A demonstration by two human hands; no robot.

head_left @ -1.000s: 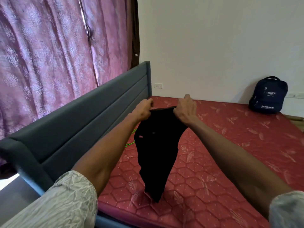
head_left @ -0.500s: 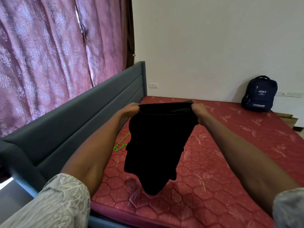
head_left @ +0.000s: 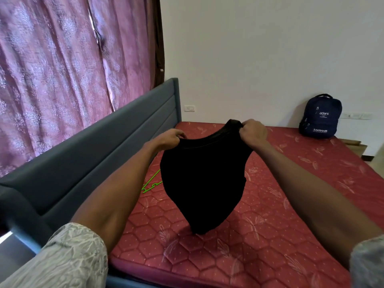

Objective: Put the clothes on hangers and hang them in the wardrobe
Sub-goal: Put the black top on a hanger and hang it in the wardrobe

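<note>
black garment [head_left: 202, 183] hangs over the red mattress [head_left: 291, 204], long axis vertical, top hem uppermost, lower end tapering down and close to the mattress surface. left hand [head_left: 168, 140] pinches the hem's left corner with curled fingers; right hand [head_left: 252, 133] grips the right corner, fingers clamped on bunched cloth. green hanger [head_left: 150, 183] lies on the mattress beside the headboard [head_left: 83, 159], partly hidden. blue backpack [head_left: 321, 116] against the wall reads "adani" and "saksham".
</note>
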